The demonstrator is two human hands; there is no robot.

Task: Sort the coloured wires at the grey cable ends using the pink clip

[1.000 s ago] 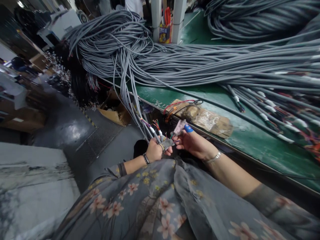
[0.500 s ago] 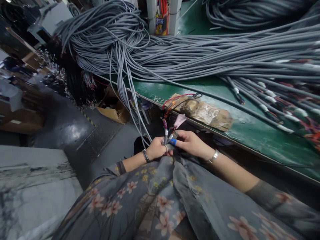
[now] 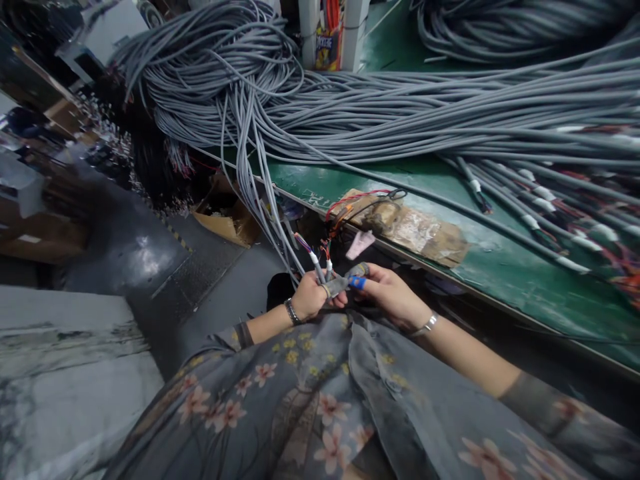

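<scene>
Near my waist, my left hand is closed around the ends of two grey cables. White bands circle both ends, and thin coloured wires fan out above them. Grey wrapping covers my left thumb. Just to the right, my right hand has thumb and index finger pinched together, with blue wrapping on the thumb and grey on the index finger. Whatever lies in that pinch is too small to make out. Above it, by the table edge, is a pale pink scrap; what supports it is unclear.
A green table carries long bundled grey cables, some with stripped ends at right. Brown tape-covered board lies along its near edge. Several cables hang off the left side beside an open cardboard box on the floor.
My right hand has drawn slightly right, away from the cable ends. The cable ends have spread and tilted left, and the pink scrap now shows apart from the wires.
</scene>
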